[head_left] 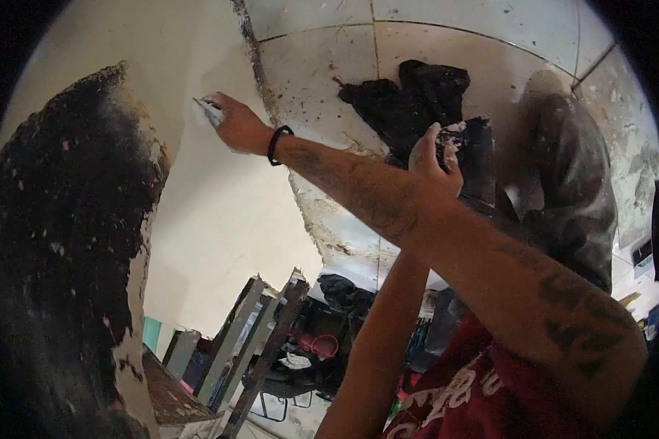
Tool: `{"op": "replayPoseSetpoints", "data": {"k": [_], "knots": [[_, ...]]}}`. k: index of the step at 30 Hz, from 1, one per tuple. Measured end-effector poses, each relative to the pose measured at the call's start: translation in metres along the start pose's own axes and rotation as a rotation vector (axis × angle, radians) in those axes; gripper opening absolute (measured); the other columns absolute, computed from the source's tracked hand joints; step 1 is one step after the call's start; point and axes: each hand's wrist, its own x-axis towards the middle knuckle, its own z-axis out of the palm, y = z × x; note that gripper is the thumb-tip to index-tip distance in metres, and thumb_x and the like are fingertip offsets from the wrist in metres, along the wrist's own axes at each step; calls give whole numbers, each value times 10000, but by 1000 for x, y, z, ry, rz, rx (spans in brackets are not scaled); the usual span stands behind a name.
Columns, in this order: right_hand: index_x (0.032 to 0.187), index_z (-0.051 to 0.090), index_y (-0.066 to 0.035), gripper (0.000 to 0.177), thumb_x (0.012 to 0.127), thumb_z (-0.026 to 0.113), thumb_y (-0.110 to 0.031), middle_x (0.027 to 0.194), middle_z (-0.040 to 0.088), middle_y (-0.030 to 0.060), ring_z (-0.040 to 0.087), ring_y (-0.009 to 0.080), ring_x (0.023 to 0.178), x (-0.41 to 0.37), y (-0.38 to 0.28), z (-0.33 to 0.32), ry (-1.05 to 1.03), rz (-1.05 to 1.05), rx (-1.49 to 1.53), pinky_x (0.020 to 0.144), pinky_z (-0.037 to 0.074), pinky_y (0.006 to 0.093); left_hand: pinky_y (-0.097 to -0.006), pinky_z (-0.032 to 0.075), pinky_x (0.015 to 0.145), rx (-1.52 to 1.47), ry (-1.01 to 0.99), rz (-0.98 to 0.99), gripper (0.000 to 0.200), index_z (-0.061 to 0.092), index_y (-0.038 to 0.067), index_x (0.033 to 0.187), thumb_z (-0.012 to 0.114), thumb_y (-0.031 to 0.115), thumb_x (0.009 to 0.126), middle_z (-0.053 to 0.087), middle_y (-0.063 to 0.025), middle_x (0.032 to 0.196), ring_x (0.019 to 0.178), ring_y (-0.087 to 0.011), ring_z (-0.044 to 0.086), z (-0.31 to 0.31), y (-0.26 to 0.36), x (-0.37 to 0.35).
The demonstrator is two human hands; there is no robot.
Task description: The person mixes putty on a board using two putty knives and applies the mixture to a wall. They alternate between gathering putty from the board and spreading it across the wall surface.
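My right hand (238, 126), with a black band at its wrist, reaches across to the left and is closed on a putty knife (210, 110). Its thin blade is at the smooth cream surface (220, 212); whether it touches is hard to tell. Beneath my crossing right forearm, my left hand (436, 164) is closed around a dark piece smeared with lumpy whitish putty (450, 139). Its full shape is partly hidden by my fingers. Right behind that hand lie a dark flat panel (478, 164) and a crumpled black plastic bag (410, 99).
A large blackened, rough patch (66, 219) borders the cream surface on the left. Pale tiles (315, 66) spattered with debris lie beyond its ragged edge. Wooden slats (249, 344) stand at the bottom near a red round item (324, 346). A person's dark-clothed leg (575, 183) is at right.
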Motion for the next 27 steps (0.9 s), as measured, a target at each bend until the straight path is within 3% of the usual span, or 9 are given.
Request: {"op": "replayPoseSetpoints", "data": {"k": [3, 7, 9, 12, 16, 19, 27], "knots": [[1136, 472, 17, 459, 683, 424, 68, 1094, 510, 239, 495, 390, 1036, -2, -4, 18, 27, 52, 25, 890, 397, 430, -419, 412, 916, -82, 24, 100, 367, 470, 18, 1208, 468, 194, 886, 540, -225, 1157, 1061, -400, 533, 2, -13, 3], [1137, 467, 23, 465, 674, 440, 58, 1058, 499, 254, 476, 402, 1049, -1, -7, 39, 115, -85, 6, 921, 379, 446, -425, 414, 899, -176, 41, 123, 372, 481, 2, 1196, 497, 149, 855, 552, -223, 1124, 1027, -391, 541, 1, -9, 3], [1145, 453, 27, 467, 678, 449, 50, 1058, 492, 258, 471, 408, 1043, 2, -4, 49, 93, -50, 12, 918, 381, 452, -425, 411, 897, -172, 65, 160, 385, 487, 7, 1192, 515, 110, 823, 561, -216, 1100, 1004, -387, 543, -2, -5, 5], [1150, 429, 32, 471, 680, 457, 42, 1063, 481, 261, 468, 420, 1029, 9, -4, 58, 84, -48, -44, 905, 386, 465, -424, 452, 865, -147, -25, 166, 437, 396, 2, 1274, 482, 119, 862, 522, -256, 1175, 1038, -423, 545, -4, -8, 6], [1148, 404, 31, 476, 677, 464, 37, 1035, 470, 263, 475, 444, 978, 9, -11, 61, 98, -67, 6, 849, 404, 502, -423, 454, 868, -137, 0, 200, 436, 388, 18, 1285, 467, 135, 872, 527, -250, 1173, 1064, -418, 532, -4, -11, 5], [1152, 382, 37, 483, 679, 480, 32, 1012, 470, 270, 474, 463, 965, 5, -19, 61, 102, -89, -51, 819, 414, 521, -445, 410, 879, -200, 52, 156, 400, 477, 4, 1191, 507, 130, 813, 559, -222, 1079, 983, -400, 541, -1, -8, 5], [1182, 333, 49, 552, 663, 522, 42, 1027, 435, 256, 494, 460, 929, -8, -37, 67, 124, -113, -114, 758, 438, 526, -441, 396, 903, -181, 72, 181, 421, 470, 14, 1211, 509, 124, 807, 557, -210, 1112, 1011, -398, 535, 3, -13, 4]]}}
